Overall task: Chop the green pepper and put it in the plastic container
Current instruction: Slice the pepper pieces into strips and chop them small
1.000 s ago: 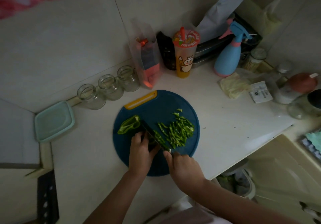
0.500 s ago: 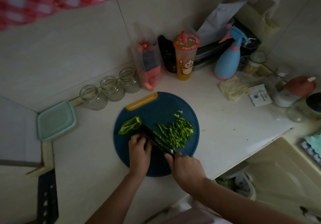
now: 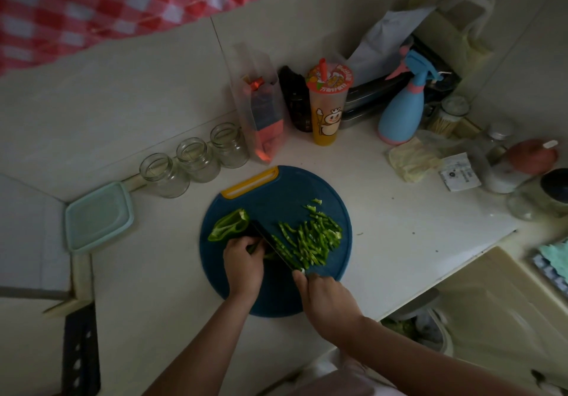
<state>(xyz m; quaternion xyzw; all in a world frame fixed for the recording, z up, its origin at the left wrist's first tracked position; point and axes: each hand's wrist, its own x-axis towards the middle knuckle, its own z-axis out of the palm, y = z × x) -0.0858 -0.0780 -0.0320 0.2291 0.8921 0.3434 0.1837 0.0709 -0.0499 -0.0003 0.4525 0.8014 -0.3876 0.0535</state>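
On the board (image 3: 276, 192), the left hand (image 3: 242, 268) curls its fingers over a pepper piece (image 3: 270, 255) beside the knife (image 3: 273, 246), whose handle the right hand (image 3: 325, 298) grips. Strips (image 3: 313, 240) lie right of the blade and a pepper half (image 3: 229, 225) lies left. The container (image 3: 98, 215) sits well apart, far left.

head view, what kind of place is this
Likely a home kitchen counter: a cutting board with sliced pepper and a knife, glass jars lined along the tiled wall, and a spray bottle near a drink cup.
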